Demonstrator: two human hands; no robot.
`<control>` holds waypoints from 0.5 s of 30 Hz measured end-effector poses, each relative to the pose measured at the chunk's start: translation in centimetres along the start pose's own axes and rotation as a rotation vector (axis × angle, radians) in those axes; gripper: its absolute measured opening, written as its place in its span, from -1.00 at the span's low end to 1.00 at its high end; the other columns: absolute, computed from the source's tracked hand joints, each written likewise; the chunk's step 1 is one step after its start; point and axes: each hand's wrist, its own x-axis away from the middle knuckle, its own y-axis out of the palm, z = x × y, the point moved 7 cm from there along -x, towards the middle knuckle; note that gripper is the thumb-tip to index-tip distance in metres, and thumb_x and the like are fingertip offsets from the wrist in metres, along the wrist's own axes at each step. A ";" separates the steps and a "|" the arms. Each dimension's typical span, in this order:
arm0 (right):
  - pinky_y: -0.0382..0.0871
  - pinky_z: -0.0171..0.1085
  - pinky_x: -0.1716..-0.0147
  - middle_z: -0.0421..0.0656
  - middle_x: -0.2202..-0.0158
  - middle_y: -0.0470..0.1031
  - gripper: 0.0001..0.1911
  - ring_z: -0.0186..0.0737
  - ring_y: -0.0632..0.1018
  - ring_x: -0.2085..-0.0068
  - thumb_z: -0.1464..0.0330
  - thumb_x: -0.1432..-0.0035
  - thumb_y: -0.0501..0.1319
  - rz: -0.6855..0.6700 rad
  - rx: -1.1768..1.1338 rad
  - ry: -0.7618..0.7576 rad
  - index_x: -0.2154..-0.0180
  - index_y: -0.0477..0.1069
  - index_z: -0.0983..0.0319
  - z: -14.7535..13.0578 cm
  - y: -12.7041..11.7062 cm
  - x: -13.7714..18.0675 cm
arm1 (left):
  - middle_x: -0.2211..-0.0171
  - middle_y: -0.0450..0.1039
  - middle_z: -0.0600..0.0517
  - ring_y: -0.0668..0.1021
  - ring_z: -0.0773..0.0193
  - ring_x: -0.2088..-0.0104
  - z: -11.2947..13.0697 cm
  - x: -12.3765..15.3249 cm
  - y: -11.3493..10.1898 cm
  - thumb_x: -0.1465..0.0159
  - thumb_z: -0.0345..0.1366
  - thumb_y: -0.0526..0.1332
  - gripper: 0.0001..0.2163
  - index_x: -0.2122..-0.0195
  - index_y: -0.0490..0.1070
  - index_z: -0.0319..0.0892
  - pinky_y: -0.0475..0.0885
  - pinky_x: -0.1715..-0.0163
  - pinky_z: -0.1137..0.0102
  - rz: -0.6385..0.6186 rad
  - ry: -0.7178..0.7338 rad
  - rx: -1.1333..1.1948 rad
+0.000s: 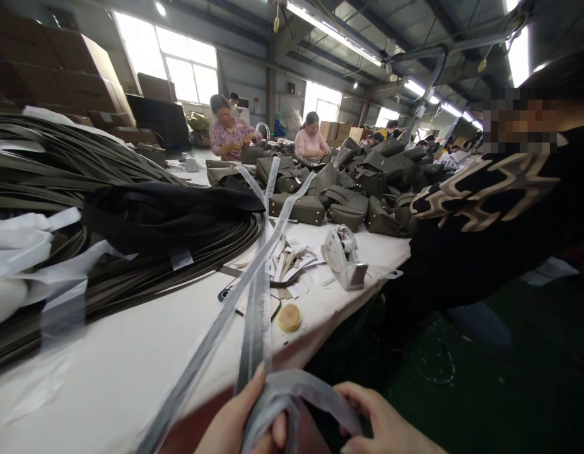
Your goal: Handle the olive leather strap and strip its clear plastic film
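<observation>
Near table (107, 378) edge, my left hand (239, 422) and right hand (381, 429) both pinch the grey strap (292, 394). I'd expect its long tails to snag the tape roll (289, 317).

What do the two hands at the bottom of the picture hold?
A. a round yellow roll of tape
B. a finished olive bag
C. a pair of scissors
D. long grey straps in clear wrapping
D: the left hand and the right hand both grip the grey straps, which run up over the white table.

Windows (178, 63) and ceiling strip lights (334, 31) glare white — edges warped, near strips blurred.
</observation>
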 end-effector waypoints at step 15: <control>0.31 -0.46 0.58 -0.15 0.58 0.52 -0.44 -0.39 0.45 0.62 -0.03 0.07 0.36 -0.692 -0.775 0.182 0.35 0.50 0.40 -3.5 12.2 1.2 | 0.26 0.55 -0.05 0.57 0.16 0.19 7.1 2.0 -0.8 -0.39 -0.15 0.03 -0.68 0.01 0.42 -0.23 0.39 -0.10 0.21 0.453 0.593 -0.188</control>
